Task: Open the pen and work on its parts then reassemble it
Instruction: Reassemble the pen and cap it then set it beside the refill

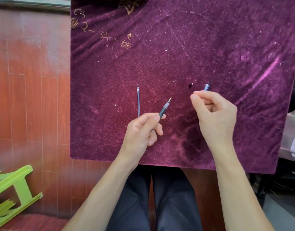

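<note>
Purple velvet covers the counter (pixel 176 55); left hand (pixel 140 130) pinches the grip section (pixel 165 108), right hand (pixel 215 114) pinches the barrel (pixel 207 87), refill (pixel 138 100) lying just beyond the left hand.

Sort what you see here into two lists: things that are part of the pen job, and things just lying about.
Part of the job:
- grip section, in the left hand
- clear barrel, in the right hand
- refill, lying on the cloth
- small dark piece

Just lying about:
- purple cloth
- green stool
</note>
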